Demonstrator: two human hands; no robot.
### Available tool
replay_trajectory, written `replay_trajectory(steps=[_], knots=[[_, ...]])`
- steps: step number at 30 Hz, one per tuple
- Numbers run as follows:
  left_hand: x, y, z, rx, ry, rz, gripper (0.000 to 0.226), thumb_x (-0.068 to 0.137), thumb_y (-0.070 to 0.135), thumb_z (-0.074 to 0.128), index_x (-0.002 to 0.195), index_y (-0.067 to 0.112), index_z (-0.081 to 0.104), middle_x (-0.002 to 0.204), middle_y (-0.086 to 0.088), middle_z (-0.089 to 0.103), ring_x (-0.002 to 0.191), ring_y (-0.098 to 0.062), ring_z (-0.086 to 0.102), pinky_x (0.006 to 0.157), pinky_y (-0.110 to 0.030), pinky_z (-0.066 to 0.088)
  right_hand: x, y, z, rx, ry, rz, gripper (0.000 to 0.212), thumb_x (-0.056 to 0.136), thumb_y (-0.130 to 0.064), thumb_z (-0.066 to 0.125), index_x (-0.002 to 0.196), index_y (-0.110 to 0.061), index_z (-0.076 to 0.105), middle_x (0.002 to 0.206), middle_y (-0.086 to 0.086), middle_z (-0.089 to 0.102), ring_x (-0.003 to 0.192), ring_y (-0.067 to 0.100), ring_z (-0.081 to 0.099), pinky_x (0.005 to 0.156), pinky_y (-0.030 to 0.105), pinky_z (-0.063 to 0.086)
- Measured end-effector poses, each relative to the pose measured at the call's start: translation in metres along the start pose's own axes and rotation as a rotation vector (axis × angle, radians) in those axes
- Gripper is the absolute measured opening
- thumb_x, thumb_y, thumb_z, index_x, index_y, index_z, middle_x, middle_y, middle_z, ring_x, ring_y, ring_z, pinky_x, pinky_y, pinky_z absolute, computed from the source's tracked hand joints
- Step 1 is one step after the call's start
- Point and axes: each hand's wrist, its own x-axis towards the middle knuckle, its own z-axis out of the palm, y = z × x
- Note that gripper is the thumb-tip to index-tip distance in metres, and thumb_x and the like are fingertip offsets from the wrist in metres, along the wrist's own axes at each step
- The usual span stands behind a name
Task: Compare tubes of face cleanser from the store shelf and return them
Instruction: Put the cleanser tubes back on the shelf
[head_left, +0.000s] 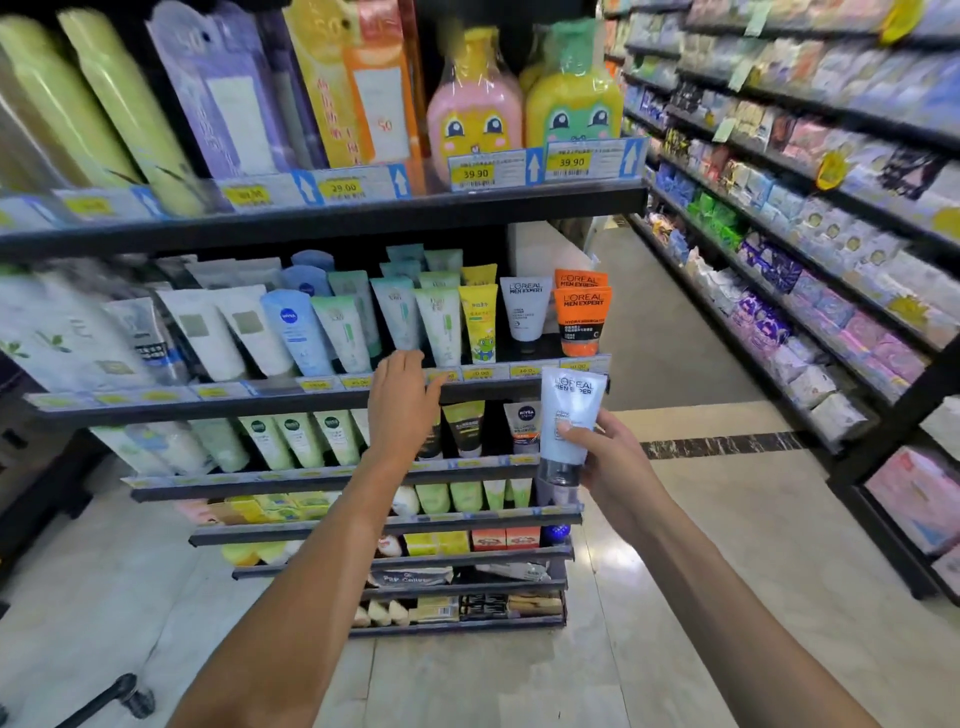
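My right hand (610, 467) grips a pale blue-white L'Oreal Men Expert tube (569, 415), held upright with its dark cap down, in front of the shelf's right end. My left hand (402, 400) is stretched out with fingers straight, its fingertips at the foot of the pale green tubes (439, 322) on the cleanser shelf (291, 399). It holds nothing. On that shelf's right end stand a white L'Oreal tube (524, 309) and an orange L'Oreal tube (582, 319). A blue Nivea tube (296, 327) and a yellow tube (479, 322) stand in the same row.
Above is a shelf with tall bottles and cartoon-faced bottles (475, 111) behind price tags. Lower shelves hold more tubes and boxes. An aisle of tiled floor (675, 322) runs along the right, bordered by long shelves of packets (810, 249). A wheeled black base (124, 691) is at bottom left.
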Motion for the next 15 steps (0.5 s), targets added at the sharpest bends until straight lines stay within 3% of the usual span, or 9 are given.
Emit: replay_trajectory(steps=[6,12,15], knots=[[0.014,-0.025,0.007,0.035,-0.018,0.135,0.030,0.100,0.036,0.063,0.108,0.007,0.070,0.099,-0.010,0.070,0.093,-0.031,0.063,0.089,-0.044,0.044,0.022,-0.007,0.022,0.017,0.082,-0.044,0.031,0.095,-0.017,0.070,0.125,-0.020,0.064,0.110,0.010,0.076,0.089,0.026,0.075,0.067,0.044,0.060],[0.017,-0.033,0.014,-0.016,-0.003,0.161,0.027,0.100,0.035,0.064,0.102,0.009,0.072,0.095,-0.007,0.072,0.089,-0.030,0.063,0.090,-0.045,0.043,0.037,-0.030,0.032,-0.165,0.069,-0.107,0.036,0.090,-0.007,0.073,0.124,-0.016,0.067,0.111,0.003,0.077,0.095,0.027,0.075,0.077,0.043,0.061],[0.017,-0.036,0.017,-0.014,-0.001,0.164,0.028,0.100,0.037,0.063,0.105,0.010,0.072,0.096,-0.006,0.072,0.090,-0.029,0.063,0.091,-0.045,0.043,0.048,-0.054,0.039,-0.324,0.089,-0.166,0.039,0.084,-0.004,0.078,0.119,-0.019,0.068,0.108,0.001,0.078,0.096,0.026,0.076,0.087,0.049,0.060]])
